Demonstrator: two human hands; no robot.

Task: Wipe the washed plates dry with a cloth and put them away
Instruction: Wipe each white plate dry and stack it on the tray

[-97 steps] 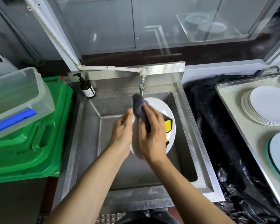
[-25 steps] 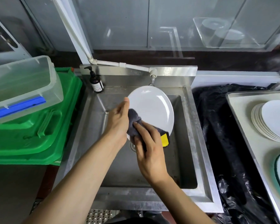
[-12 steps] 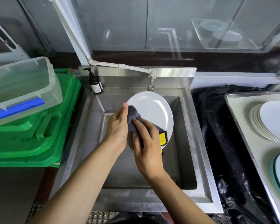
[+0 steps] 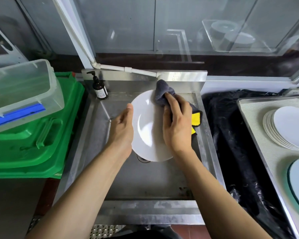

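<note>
Left hand (image 4: 123,128) grips tilted plate (image 4: 145,128) edge.

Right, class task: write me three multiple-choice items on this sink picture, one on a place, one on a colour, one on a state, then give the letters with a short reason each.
1. Where is the plate being wiped?
A. on the tray
B. over the sink
C. on the green bin

2. What colour is the cloth's other side?
A. red
B. white
C. yellow

3. How is the cloth held?
A. gripped in the right hand
B. draped on the tap
C. lying in the basin

Key: B, the plate is held above the sink; C, yellow shows on the cloth beside the wrist; A, the right hand grips it while the left hand steadies the rim.
</note>
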